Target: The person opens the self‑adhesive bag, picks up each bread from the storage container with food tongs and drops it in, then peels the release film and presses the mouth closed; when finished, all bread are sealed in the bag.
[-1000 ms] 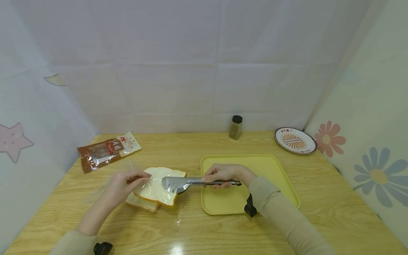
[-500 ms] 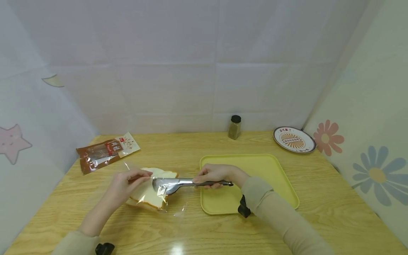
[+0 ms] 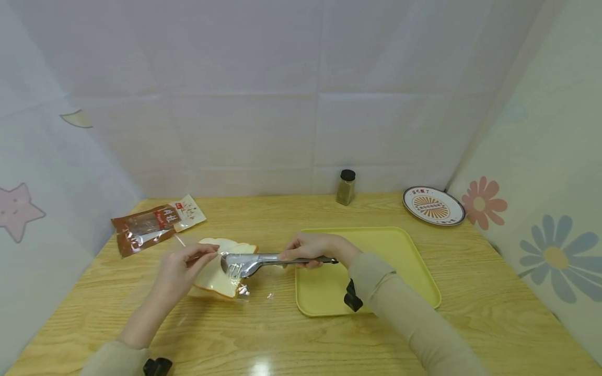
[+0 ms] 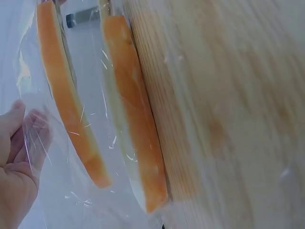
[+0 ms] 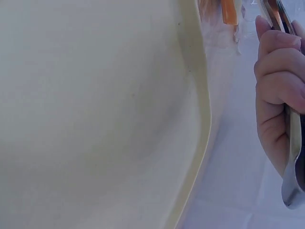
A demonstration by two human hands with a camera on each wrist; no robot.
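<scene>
My left hand pinches the edge of a clear plastic bag between thumb and fingers. Around the middle of metal tongs, my right hand has its fingers curled. The tongs' broad slotted end grips a white, brown-crusted bread slice, and shiny film covers that end. The left wrist view shows this upper slice edge-on, raised apart from a second slice lying low by the table. Film passes in front of both slices there. In the right wrist view the tongs' handle runs through the fist.
A yellow tray lies beneath the right forearm. Behind the left hand is a brown and white food packet. A black-capped seasoning jar stands by the back wall, with a patterned plate at the back right.
The right hand has moved left with the tongs, carrying the bread slice further into the bag and over the lower slice. The left hand has stayed almost in place, still pinching the bag.
</scene>
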